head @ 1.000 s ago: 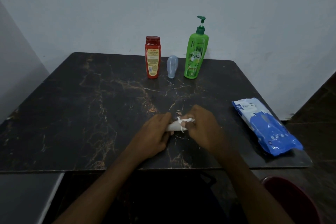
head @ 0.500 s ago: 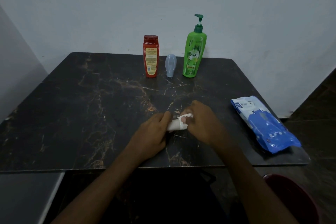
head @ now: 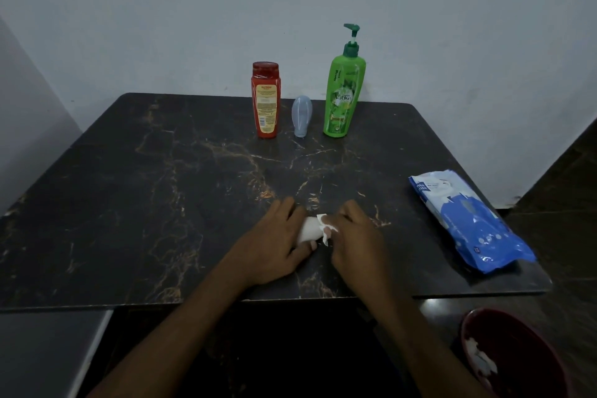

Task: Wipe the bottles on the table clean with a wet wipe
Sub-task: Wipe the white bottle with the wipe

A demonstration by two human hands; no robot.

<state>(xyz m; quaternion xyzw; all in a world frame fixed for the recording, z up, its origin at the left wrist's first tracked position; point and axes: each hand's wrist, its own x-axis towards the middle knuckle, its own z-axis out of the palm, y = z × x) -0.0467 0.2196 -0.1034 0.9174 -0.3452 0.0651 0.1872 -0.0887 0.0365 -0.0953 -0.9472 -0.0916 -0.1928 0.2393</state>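
My left hand (head: 274, 245) grips a small white bottle (head: 307, 233) lying sideways just above the dark marble table (head: 129, 187), near its front edge. My right hand (head: 355, 236) pinches a crumpled white wet wipe (head: 325, 230) against the bottle's right end. Most of the bottle is hidden by my fingers. At the back of the table stand a red bottle (head: 265, 100), a small pale blue bottle (head: 301, 116) and a tall green pump bottle (head: 342, 94), all well beyond my hands.
A blue and white pack of wet wipes (head: 465, 220) lies at the table's right edge. A dark red bin (head: 517, 355) with a used wipe inside stands on the floor at the lower right. White walls close the back and left.
My right hand has worked the wipe around the white bottle's end, and less of the wipe now sticks out. My left hand keeps its grip in the same place.
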